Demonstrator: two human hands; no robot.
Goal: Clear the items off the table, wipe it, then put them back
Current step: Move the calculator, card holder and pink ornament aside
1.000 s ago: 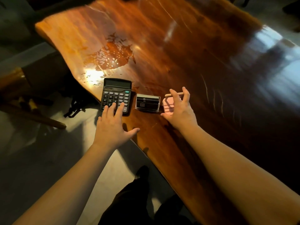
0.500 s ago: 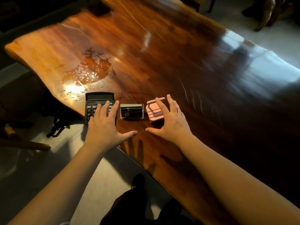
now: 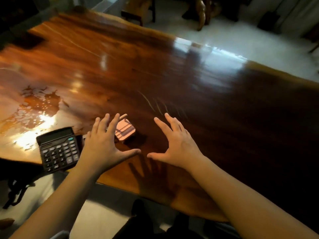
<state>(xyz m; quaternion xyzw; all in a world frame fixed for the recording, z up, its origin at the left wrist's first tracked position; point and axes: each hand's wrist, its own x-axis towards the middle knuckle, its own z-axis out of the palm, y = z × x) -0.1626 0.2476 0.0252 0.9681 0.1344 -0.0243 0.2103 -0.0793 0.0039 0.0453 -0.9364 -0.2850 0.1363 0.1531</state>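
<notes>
A black calculator (image 3: 57, 149) lies at the near left edge of the glossy wooden table (image 3: 172, 83). Just right of it my left hand (image 3: 105, 144) hovers with fingers spread, holding nothing and hiding the small clear card holder beneath it. A pink box (image 3: 125, 131) with a pale stick behind it sits just beyond my left fingers. My right hand (image 3: 174, 144) is spread open over bare wood to the right of the pink box, apart from it.
A wet, shiny patch (image 3: 34, 107) covers the table's left part beyond the calculator. Dark straps (image 3: 15, 188) lie on the pale floor under the left edge. A wooden chair (image 3: 138, 9) and carved furniture legs (image 3: 203, 12) stand beyond the far side.
My left hand slid off the calculator to the right, over the card holder. My right hand left the pink box and moved right. The view swung to the right.
</notes>
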